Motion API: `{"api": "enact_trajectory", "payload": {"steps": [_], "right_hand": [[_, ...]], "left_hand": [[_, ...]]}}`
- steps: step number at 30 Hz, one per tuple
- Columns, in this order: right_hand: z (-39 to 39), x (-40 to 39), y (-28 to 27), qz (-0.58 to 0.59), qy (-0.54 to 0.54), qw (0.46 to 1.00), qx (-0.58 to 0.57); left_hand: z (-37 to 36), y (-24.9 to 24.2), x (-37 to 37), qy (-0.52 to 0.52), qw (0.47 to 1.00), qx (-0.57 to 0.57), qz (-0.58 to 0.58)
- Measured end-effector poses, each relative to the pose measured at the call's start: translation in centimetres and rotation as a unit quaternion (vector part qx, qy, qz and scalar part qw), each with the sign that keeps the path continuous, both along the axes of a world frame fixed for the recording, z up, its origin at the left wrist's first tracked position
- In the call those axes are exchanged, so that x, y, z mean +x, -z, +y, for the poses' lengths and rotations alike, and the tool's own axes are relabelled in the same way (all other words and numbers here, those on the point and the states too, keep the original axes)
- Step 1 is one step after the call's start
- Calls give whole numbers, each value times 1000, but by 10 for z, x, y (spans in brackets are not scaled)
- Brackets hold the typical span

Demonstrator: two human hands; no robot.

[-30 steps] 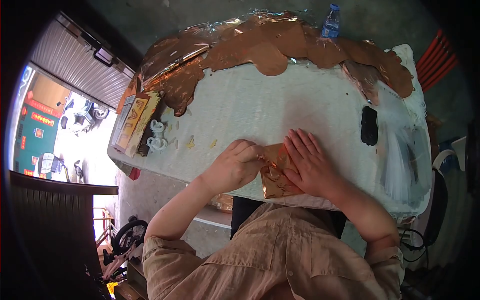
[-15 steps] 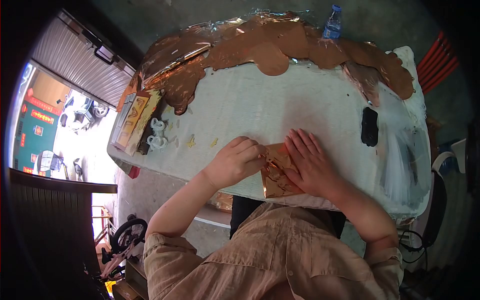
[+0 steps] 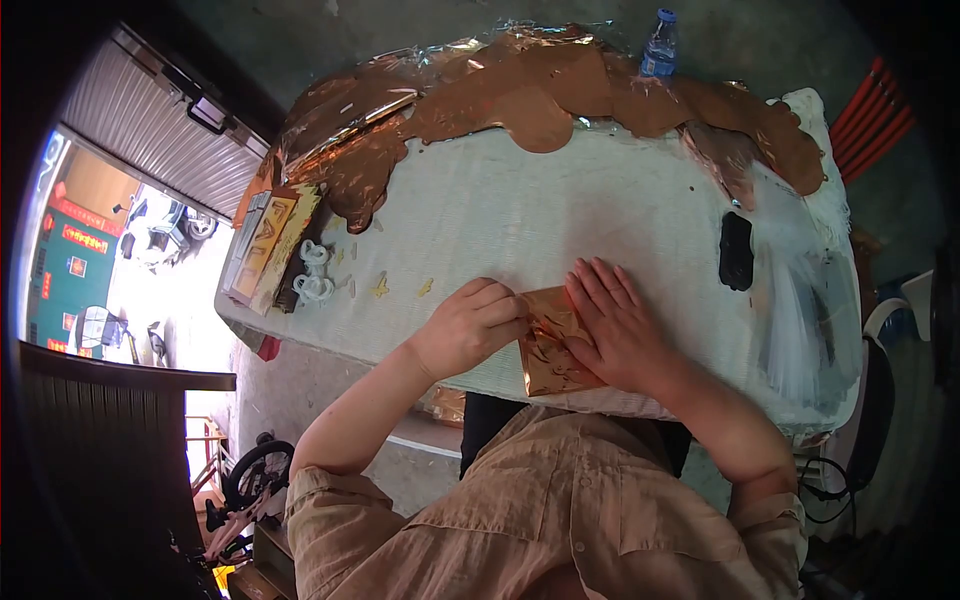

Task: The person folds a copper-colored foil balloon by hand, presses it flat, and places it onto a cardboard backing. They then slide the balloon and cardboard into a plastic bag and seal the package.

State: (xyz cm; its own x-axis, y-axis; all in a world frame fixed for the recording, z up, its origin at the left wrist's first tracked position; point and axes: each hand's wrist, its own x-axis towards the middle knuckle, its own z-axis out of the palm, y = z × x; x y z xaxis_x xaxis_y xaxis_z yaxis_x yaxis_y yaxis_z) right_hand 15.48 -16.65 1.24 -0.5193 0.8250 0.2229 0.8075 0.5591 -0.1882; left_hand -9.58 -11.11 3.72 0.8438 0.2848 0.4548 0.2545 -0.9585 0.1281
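Note:
A small copper-coloured foil sheet (image 3: 548, 350) lies at the near edge of the table (image 3: 520, 220), which is covered in pale cloth. My right hand (image 3: 615, 330) lies flat on the sheet's right side, fingers spread and pointing away from me. My left hand (image 3: 470, 325) is curled at the sheet's left edge, its fingertips pinching the foil near the upper left corner.
Large crumpled copper foil sheets (image 3: 520, 85) cover the far side of the table. A water bottle (image 3: 660, 42) stands at the back. A stack of gold packets (image 3: 265, 245) and white clips (image 3: 315, 275) lie at the left. A black object (image 3: 737, 250) and clear plastic bags (image 3: 805, 300) lie at the right.
Both hands stay on the foil sheet; my left fingers have shifted slightly along its upper left edge. Nothing else has moved.

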Motion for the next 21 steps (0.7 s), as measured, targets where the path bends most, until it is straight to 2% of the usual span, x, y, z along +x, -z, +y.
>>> {"api": "enact_trajectory", "payload": {"steps": [3, 9, 21], "right_hand": [[0, 0, 0, 1, 0, 1000, 2], [0, 0, 1, 5, 1, 1000, 5], [0, 0, 1, -2, 1, 1000, 8]], "left_hand": [[0, 0, 2, -1, 1000, -7, 0], [-3, -1, 0, 19, 998, 52, 16], [-3, 3, -2, -79, 993, 80, -37]]}}
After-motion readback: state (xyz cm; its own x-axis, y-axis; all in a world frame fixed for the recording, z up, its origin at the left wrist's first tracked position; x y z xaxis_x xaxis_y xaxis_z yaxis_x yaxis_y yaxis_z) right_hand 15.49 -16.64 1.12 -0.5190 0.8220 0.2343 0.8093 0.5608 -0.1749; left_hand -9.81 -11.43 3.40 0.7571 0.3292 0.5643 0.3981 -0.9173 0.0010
